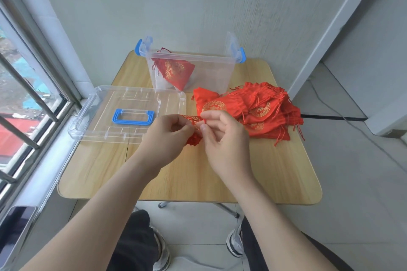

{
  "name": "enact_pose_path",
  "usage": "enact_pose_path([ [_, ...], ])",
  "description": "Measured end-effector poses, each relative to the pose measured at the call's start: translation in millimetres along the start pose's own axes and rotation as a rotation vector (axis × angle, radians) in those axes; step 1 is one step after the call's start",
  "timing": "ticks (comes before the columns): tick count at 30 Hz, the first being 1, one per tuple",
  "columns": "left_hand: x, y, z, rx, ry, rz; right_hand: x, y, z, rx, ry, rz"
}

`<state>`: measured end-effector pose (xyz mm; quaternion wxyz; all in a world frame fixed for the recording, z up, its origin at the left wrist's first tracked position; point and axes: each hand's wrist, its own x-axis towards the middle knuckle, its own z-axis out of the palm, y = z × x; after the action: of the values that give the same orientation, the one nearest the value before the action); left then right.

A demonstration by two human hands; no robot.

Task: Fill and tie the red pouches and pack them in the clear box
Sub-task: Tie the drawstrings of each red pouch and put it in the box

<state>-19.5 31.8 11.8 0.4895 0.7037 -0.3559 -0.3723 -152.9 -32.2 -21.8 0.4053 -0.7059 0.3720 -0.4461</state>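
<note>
Hidden / unclear:
- Window with metal bars (pixel 26 99), left: cut off by the frame edge; the view outside is blurred.
- Dark flat screen device (pixel 16 229) on the sill, lower left: partly out of frame, type not readable.
- Small red fabric pouch with gold pattern (pixel 192 119): mostly covered by both hands. Only a patterned strip between them and a gathered red frill below show. Contents not visible.
- Left hand (pixel 169 136): fingers curled round the pouch body.
- Right hand (pixel 224 138): thumb and forefinger pinch the pouch at its neck, the other fingers loosely bent. Cannot tell whether cord or cloth is pinched.

Surface and room:
- Pale grey wall (pixel 198 6) behind; tiled floor (pixel 352 182) with a thin cable (pixel 334 109) on the right.
- Light wood-grain table with rounded corners (pixel 187 174) against the wall.
- Clear plastic lid with blue handle (pixel 99 114): flat on the table's left, overhanging the edge toward the sill.
- Heap of flat red drawstring pouches (pixel 266 112): right side of the table.
- Clear plastic box with blue latches (pixel 220 72): far centre, open, holding one filled red pouch (pixel 176 70) leaning at its left side.
- The held pouch sits above the table, just off the lid's near right corner, near the heap.
</note>
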Motion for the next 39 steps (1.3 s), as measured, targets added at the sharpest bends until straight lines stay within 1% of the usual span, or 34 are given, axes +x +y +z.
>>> enact_pose_path([
  [3,3,0,3,-0.008,0.015,0.002,0,0,-5,0.019,0.038,0.014],
  [6,9,-5,0,-0.002,0.037,-0.057,1,4,-3,-0.018,0.032,0.062],
  [9,14,-7,-4,-0.134,0.032,-0.162,8,3,2,-0.108,0.018,0.063],
  [11,15,-7,-5,-0.266,-0.024,-0.231,14,4,4,-0.185,0.017,0.047],
  [13,17,-5,-5,-0.397,-0.090,-0.288,20,5,6,-0.218,0.012,0.073],
  [16,21,0,-4,-0.547,-0.135,-0.337,28,3,5,-0.164,0.010,0.131],
  [18,24,4,-3,-0.592,-0.144,-0.342,33,1,2,-0.083,0.015,0.157],
  [21,28,9,1,-0.562,-0.122,-0.356,36,-5,-1,0.056,0.050,0.154],
  [24,33,10,1,-0.550,-0.104,-0.364,40,-8,-1,0.135,0.093,0.095],
  [26,36,10,-2,-0.464,-0.110,-0.322,43,-7,-1,0.138,0.083,0.044],
  [29,36,10,-8,-0.197,-0.127,-0.185,45,-4,0,0.138,0.030,0.006],
  [31,35,12,-11,-0.062,-0.141,-0.085,46,-4,2,0.123,-0.018,-0.025],
  [33,34,12,-11,0.003,-0.149,-0.017,47,-2,4,0.074,-0.050,-0.076],
  [35,33,11,-12,0.031,-0.163,0.009,47,1,5,0.044,-0.062,-0.091],
  [39,34,6,-15,0.022,-0.168,-0.022,45,8,5,0.020,-0.026,-0.074],
])
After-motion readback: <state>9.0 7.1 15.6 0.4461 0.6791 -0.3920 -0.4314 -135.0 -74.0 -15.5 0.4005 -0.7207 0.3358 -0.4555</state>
